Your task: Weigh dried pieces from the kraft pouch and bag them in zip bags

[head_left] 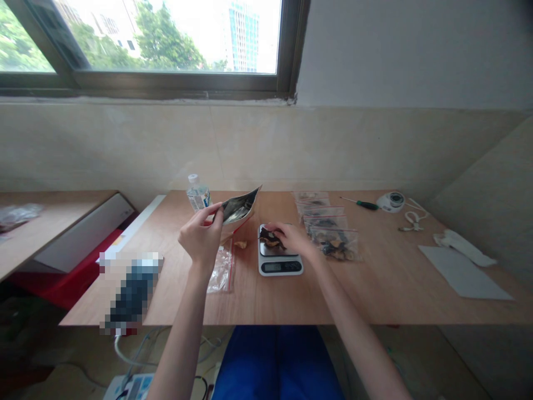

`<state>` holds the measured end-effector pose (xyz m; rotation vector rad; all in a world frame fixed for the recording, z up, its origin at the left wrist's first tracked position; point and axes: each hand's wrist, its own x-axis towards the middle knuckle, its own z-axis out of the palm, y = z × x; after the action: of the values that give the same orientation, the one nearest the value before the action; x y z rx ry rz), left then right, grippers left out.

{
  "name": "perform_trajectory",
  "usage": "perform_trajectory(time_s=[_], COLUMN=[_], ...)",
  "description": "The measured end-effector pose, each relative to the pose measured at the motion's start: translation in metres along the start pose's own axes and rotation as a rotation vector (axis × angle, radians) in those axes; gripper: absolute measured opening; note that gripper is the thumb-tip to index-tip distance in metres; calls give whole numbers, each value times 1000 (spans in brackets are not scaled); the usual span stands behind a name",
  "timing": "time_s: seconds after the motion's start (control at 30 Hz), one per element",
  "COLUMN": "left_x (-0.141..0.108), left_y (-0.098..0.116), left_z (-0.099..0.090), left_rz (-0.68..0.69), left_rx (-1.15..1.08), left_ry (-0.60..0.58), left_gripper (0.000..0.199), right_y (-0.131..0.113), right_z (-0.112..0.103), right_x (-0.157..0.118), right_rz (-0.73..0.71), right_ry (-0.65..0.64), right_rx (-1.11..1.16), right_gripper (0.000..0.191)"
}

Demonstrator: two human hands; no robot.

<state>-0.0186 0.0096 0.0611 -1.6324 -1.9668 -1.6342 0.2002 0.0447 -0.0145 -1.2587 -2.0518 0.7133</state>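
Observation:
My left hand [202, 233] is closed on the edge of a foil-lined pouch [241, 210], tilted with its silvery mouth open. My right hand [287, 236] is over the digital kitchen scale [281, 268], its fingers closed around dark brown dried slices [270, 240] at the scale's plate. The fingers partly cover the slices, so I cannot tell whether they are lifted. A small pale dried piece [240, 244] lies on the table left of the scale. Below the pouch is a clear zip bag [221, 272] with a red seal, partly behind my left wrist.
Several zip bags of dried pieces [335, 244] lie right of the scale. A plastic bottle [195, 191] stands behind my left hand. Farther right are a screwdriver [366, 205], a white dome camera [391, 201] and a white sheet [464, 272]. A blurred phone [133, 291] lies at left.

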Motion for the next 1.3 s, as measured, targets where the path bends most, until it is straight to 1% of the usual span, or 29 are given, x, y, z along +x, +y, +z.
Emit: perform_trajectory(time_s=[0.17,0.23,0.37,0.47,0.53,0.67,0.8,0.9,1.0,1.07,1.13,1.2,1.27,1.3], left_x=[1,2,9,18,24,30,33,37,42,42,37,26,8,-3], left_y=[1,2,7,14,18,21,21,21,18,15,10,3,-7,-13], left_z=[-1,-1,1,7,14,29,39,45,50,53,55,54,53,52], left_rz=[-19,-33,-56,-39,-32,-72,-95,-48,4,15,15,32,85,111], left_rx=[21,21,-12,-24,-4,56,54,41,25,11,3,10,12,-1], left_ry=[-3,-12,-5,4,-18,-97,-138,-135,-160,-183,-159,-83,-9,1], left_gripper=[18,19,20,22,23,23,25,30,35,38,42,43,39,35], right_y=[15,22,32,32,28,16,11,10,11,11,12,12,11,10], right_z=[-2,-3,-5,-5,-5,0,10,18,25,27,28,26,24,24], right_x=[-4,-6,-11,-19,-27,-43,-49,-48,-48,-48,-49,-50,-51,-50], right_rz=[10,40,111,154,171,165,118,90,15,-38,-70,-80,-72,-65], right_ry=[70,124,258,323,339,337,301,266,219,201,193,196,227,251], right_rx=[85,151,332,437,464,330,214,144,55,-35,-137,-231,-304,-329], right_gripper=[28,29,36,34,32,26,22,18,16,16,16,17,17,18])
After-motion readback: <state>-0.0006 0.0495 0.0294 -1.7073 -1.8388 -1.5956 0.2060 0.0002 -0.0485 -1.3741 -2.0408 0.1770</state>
